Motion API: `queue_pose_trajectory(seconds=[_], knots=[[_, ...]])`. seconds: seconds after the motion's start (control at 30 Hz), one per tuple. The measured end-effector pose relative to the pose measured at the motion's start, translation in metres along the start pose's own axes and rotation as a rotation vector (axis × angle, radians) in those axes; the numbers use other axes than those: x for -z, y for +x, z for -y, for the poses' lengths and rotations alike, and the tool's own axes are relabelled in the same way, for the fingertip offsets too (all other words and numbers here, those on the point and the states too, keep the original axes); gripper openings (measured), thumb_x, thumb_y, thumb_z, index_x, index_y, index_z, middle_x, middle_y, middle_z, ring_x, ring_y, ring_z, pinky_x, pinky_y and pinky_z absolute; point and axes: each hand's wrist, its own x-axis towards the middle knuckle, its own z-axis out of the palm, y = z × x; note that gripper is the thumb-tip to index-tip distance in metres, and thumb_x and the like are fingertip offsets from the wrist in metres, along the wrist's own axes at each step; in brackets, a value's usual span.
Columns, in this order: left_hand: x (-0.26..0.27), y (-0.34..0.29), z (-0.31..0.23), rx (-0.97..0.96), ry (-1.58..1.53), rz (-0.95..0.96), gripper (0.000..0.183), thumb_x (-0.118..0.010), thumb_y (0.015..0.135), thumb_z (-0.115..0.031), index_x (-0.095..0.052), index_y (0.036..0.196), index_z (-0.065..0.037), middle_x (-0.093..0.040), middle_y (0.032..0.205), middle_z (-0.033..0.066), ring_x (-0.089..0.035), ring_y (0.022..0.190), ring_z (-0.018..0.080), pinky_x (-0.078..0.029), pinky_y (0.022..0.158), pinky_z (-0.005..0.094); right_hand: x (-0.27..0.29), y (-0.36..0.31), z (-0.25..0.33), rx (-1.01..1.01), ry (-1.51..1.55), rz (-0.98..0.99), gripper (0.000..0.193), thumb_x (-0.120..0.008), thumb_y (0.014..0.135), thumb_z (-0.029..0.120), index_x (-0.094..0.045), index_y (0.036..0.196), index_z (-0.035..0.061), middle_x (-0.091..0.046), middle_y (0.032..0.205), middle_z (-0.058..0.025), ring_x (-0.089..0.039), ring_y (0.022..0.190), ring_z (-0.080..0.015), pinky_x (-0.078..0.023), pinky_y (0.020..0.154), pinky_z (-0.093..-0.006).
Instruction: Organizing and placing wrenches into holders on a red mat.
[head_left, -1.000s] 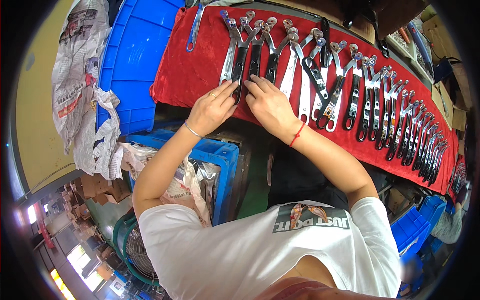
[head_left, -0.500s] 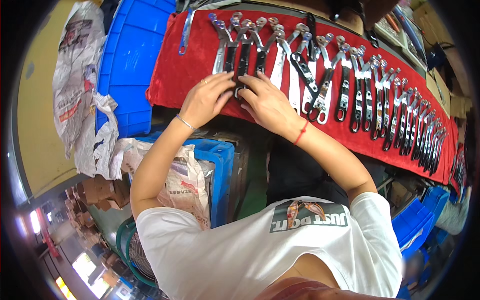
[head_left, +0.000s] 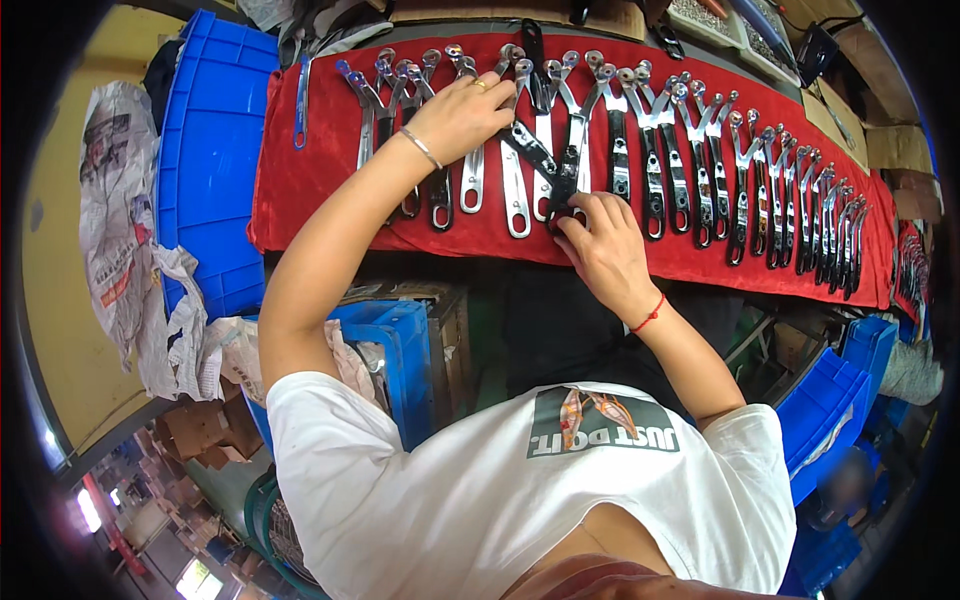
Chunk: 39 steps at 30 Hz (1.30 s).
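Chrome-headed, wrench-like tools lie in a long row on a red cloth (head_left: 330, 170); many have black handles. My left hand (head_left: 458, 118) reaches across the left part of the row. Its fingers are curled at the neck of a slanting black-handled tool (head_left: 531, 150), and the palm hides some heads below. The thumb and fingers of my right hand (head_left: 608, 250) are closed round the lower end of another black-handled tool (head_left: 575, 150), near the cloth's front edge. The slanting handle meets that tool near its lower end. Bare silver tools (head_left: 515, 195) lie between my hands.
A blue-handled tool (head_left: 301, 105) lies alone at the cloth's left end. Left of the table stands a blue plastic crate (head_left: 215, 150) with crumpled paper sacks (head_left: 115, 210). Another blue crate (head_left: 410, 370) sits below the front edge. Small-parts trays (head_left: 755, 50) are at the back right.
Both hands have left the black handle at the left of the row and moved right. My left hand is now up by the tool heads, my right at a handle end. The view has shifted right.
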Motion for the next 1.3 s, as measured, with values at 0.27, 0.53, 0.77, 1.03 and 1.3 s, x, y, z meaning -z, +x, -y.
queue_pose_trajectory(seconds=[0.27,0.53,0.77,1.03,1.3], knots=[[0.071,-0.043,-0.035,0.174,-0.28,-0.095,0.021,-0.074,0.078,-0.007,-0.06,0.092,-0.003,-0.061,0.121,0.01,-0.059,0.11,0.0318,-0.051,0.094,0.0403,0.013,-0.005,-0.015,0.044,0.071,-0.03,0.017,-0.062,0.076,0.003,-0.064,0.094,0.0031,-0.056,0.126,-0.0153,-0.056,0.116,-0.0322,-0.051,0.092,-0.0391],[0.063,-0.061,-0.105,0.733,-0.553,-0.405,0.019,-0.078,0.08,-0.003,-0.059,0.083,0.001,-0.064,0.115,0.014,-0.064,0.087,0.0194,-0.054,0.071,0.0285,0.015,-0.016,-0.037,0.135,-0.074,0.117,0.019,-0.058,0.082,0.007,-0.06,0.101,0.0047,-0.052,0.134,-0.0156,-0.052,0.124,-0.0317,-0.048,0.1,-0.0387],[0.02,-0.029,-0.137,0.636,-0.53,-0.369,0.03,-0.084,0.074,-0.015,-0.057,0.077,-0.002,-0.062,0.109,0.0091,-0.059,0.068,0.0175,-0.049,0.059,0.0305,0.013,-0.016,-0.033,0.138,-0.078,0.112,0.015,-0.059,0.081,0.008,-0.059,0.095,0.0023,-0.053,0.133,-0.0181,-0.052,0.125,-0.0327,-0.046,0.103,-0.0394],[0.005,-0.026,-0.145,0.467,-0.426,-0.177,0.02,-0.079,0.074,-0.009,-0.062,0.083,-0.003,-0.06,0.127,0.0118,-0.057,0.112,0.0286,-0.048,0.094,0.0402,0.011,-0.016,-0.034,0.155,-0.07,0.076,0.013,-0.06,0.079,0.009,-0.06,0.089,0.0017,-0.055,0.131,-0.0175,-0.053,0.123,-0.0315,-0.048,0.101,-0.0394],[-0.005,-0.021,-0.138,0.259,-0.258,-0.1,0.02,-0.076,0.077,-0.009,-0.06,0.086,-0.002,-0.055,0.139,0.017,-0.05,0.132,0.0315,-0.048,0.102,0.0403,0.012,-0.014,-0.035,0.156,-0.065,0.069,0.013,-0.061,0.078,0.01,-0.062,0.087,0.001,-0.058,0.127,-0.0182,-0.055,0.121,-0.0312,-0.048,0.102,-0.04]])
